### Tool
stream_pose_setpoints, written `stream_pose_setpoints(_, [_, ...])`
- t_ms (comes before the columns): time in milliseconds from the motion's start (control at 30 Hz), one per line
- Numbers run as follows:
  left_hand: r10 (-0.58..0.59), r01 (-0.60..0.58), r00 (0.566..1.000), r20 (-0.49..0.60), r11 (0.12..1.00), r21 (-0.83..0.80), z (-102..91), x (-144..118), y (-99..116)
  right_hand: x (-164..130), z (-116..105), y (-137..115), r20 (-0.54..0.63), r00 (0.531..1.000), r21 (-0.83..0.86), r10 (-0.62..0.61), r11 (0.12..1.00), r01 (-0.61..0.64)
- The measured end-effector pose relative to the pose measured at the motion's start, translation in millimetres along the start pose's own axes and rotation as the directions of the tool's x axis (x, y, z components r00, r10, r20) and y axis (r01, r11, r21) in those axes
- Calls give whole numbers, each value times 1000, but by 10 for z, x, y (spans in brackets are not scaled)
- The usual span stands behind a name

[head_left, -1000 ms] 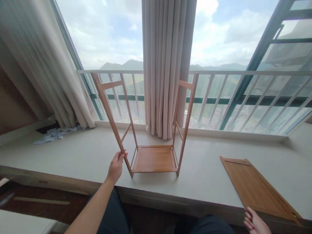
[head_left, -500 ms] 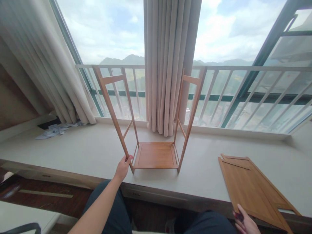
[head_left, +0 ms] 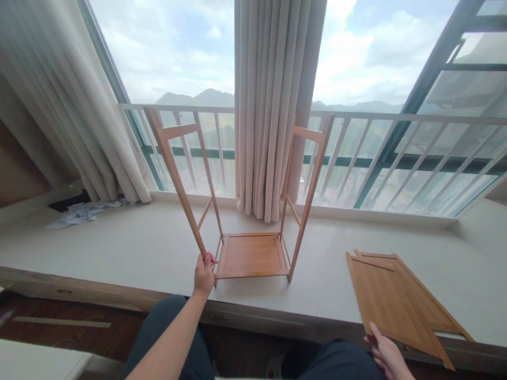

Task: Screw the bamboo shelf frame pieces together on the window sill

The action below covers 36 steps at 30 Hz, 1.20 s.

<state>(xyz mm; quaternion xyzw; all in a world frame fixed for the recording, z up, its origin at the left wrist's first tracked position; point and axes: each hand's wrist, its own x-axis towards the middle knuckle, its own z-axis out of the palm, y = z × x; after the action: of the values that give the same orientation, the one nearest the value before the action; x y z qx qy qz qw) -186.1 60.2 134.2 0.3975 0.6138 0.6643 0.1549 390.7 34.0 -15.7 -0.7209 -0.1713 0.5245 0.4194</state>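
Left hand (head_left: 205, 274) is wrapped around the front-left leg of the bamboo rack (head_left: 249, 253), low down, just above the rack's bottom shelf, fingers (head_left: 209, 259) curled shut round the post. The rack stands upright on the pale surface (head_left: 130, 253), near its front edge, with two tall side frames rising from the shelf and leaning apart toward the top. No shelves sit higher up in it; only the bottom one is fitted.

Over to the right of the rack, well apart from it, lie the loose bamboo panels (head_left: 392, 301), two of them stacked flat, the upper one skewed across the lower and its near corner sticking out past the surface's front edge. Right hand (head_left: 387, 357) is at that near end, fingers stretched out and only loosely bent, touching the near edge of the top panel; whether they truly grip it cannot be told from here.

Behind the rack hangs a gathered beige curtain (head_left: 273, 105), its hem touching the back of the surface. Behind that runs a white railing (head_left: 396, 117) across the window, with hills and cloud beyond. Far left of the rack, a second curtain (head_left: 59, 105) slants down, and crumpled paper (head_left: 79, 214) lies at its foot on the surface. The person's dark trousers (head_left: 174, 338) show below the rack, in front of the surface. No brand, label or writing readable anywhere.
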Motion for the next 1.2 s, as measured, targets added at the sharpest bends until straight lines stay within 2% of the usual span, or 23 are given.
stream_pose_setpoints(67, [2,-2,1000,-5,1000,8,-3,-24,-16,12,56,-79,2,1000,-200,15,980,-15])
stream_pose_setpoints(133, [-8,8,1000,-10,1000,22,-11,-41,-41,-28,187,-203,40,998,-434,-50,899,62])
stream_pose_setpoints(200, [-18,18,1000,-14,999,33,-16,-51,-60,-139,404,-394,129,973,-629,-193,743,231])
stream_pose_setpoints(267, [-22,23,1000,-16,999,31,-13,-59,-63,-320,685,-655,235,895,-737,-379,531,418])
stream_pose_setpoints(333, [-28,29,999,-26,999,24,-8,-64,-50,-541,996,-958,283,841,-795,-461,377,475])
stream_pose_setpoints(400, [-37,38,999,-30,999,27,-9,-68,-33,-765,1305,-1248,330,772,-763,-543,329,557])
stream_pose_setpoints(500, [-42,43,999,-20,998,39,-27,-80,-24,-1044,1737,-1542,424,597,-527,-681,350,774])
stream_pose_setpoints(600, [-37,38,999,-22,997,62,-57,-101,-44,-1224,2110,-1605,472,489,-350,-734,353,868])
stream_pose_setpoints(667, [-40,41,999,-25,996,76,-84,-117,-71,-1292,2298,-1544,524,444,-268,-727,354,896])
stream_pose_setpoints(700, [-43,45,999,-27,996,79,-102,-125,-85,-1312,2367,-1496,527,436,-247,-729,360,900])
stream_pose_setpoints(800, [-44,44,999,-11,997,69,-176,-155,-104,-1336,2465,-1351,482,452,-289,-750,351,891])
stream_pose_setpoints(900, [-15,13,999,33,997,74,-257,-210,-22,-1349,2442,-1297,432,441,-382,-787,284,880])
stream_pose_setpoints(1033, [20,-26,996,81,997,71,-284,-324,267,-1442,2358,-1486,354,357,-448,-864,178,876])
stream_pose_setpoints(1200, [-13,18,998,63,997,-69,-183,-521,624,-1629,2295,-2009,256,237,-468,-937,94,879])
